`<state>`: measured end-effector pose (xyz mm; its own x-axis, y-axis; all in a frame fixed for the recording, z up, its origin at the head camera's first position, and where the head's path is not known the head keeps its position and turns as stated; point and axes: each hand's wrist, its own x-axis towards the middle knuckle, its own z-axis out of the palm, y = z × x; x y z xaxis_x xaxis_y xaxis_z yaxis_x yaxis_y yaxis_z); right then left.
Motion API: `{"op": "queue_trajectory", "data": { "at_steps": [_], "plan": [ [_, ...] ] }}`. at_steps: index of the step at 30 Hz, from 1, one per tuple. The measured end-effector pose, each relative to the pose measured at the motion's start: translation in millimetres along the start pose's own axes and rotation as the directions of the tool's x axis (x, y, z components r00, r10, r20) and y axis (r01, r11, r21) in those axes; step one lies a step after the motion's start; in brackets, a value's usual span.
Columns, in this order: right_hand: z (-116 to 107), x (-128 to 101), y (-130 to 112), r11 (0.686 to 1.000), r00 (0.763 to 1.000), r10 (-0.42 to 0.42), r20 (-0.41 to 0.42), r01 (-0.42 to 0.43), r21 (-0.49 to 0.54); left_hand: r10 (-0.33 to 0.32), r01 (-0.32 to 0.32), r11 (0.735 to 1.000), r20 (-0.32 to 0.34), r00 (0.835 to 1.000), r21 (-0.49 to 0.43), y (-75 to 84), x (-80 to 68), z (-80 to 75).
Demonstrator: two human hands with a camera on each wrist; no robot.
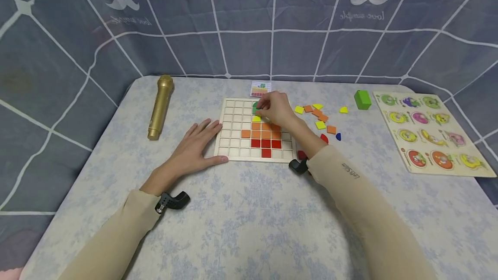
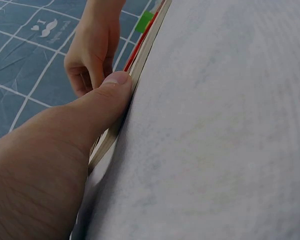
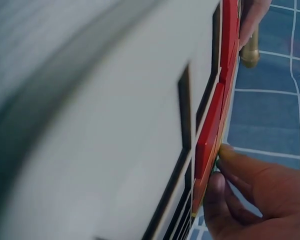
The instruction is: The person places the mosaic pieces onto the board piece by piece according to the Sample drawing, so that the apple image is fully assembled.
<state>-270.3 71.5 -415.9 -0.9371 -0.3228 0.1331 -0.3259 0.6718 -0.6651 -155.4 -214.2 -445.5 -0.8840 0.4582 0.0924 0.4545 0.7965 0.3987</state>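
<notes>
A wooden grid board (image 1: 231,141) lies on the table, with orange tiles (image 1: 265,135), red tiles (image 1: 266,144) and a yellow tile (image 1: 256,119) in its squares. My right hand (image 1: 277,109) reaches over the upper middle of the board. Its thumb and forefinger pinch at a small green tile (image 1: 254,105), partly hidden by the fingertips. My left hand (image 1: 194,148) lies flat with spread fingers at the board's left side, and its thumb (image 2: 110,92) touches the board's near edge. Behind the board is a small pattern card (image 1: 260,85).
Loose yellow, orange, red and blue tiles (image 1: 320,125) lie right of the board, some hidden by the right forearm. Farther right are a green block (image 1: 362,100) and a fruit puzzle board (image 1: 422,121). A gold microphone (image 1: 160,109) lies at the left.
</notes>
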Motion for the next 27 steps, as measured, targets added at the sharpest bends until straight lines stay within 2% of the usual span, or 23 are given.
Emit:
{"op": "queue_trajectory", "data": {
  "at_steps": [6, 11, 19, 22, 27],
  "plan": [
    [-5.5, -1.5, 4.0, 1.0, 1.0, 0.001, -0.011, 0.0, 0.023, 0.001, -0.001, 1.0, -0.01, 1.0, -0.003, -0.9, -1.4, 0.4],
    [-25.2, -9.6, 18.5, 0.999, 0.998, 0.037, -0.042, -0.036, 0.02, -0.001, 0.001, 1.0, -0.008, 1.0, -0.001, -0.1, -0.8, 0.6],
    [-65.0, -27.8, 47.2, 0.98, 0.98, 0.189, -0.061, -0.192, -0.058, 0.004, -0.004, 1.0, -0.008, 1.0, 0.013, -0.5, -1.1, -1.0],
    [-68.7, -33.8, 51.5, 0.967, 0.97, 0.239, -0.036, -0.241, -0.081, -0.003, 0.003, 1.0, 0.0, 1.0, 0.008, -0.4, -0.9, -2.1],
    [-64.4, -38.7, 59.6, 0.96, 0.964, 0.264, -0.027, -0.265, -0.087, -0.012, 0.012, 1.0, 0.009, 1.0, 0.002, 1.2, 0.3, -1.0]
  ]
}}
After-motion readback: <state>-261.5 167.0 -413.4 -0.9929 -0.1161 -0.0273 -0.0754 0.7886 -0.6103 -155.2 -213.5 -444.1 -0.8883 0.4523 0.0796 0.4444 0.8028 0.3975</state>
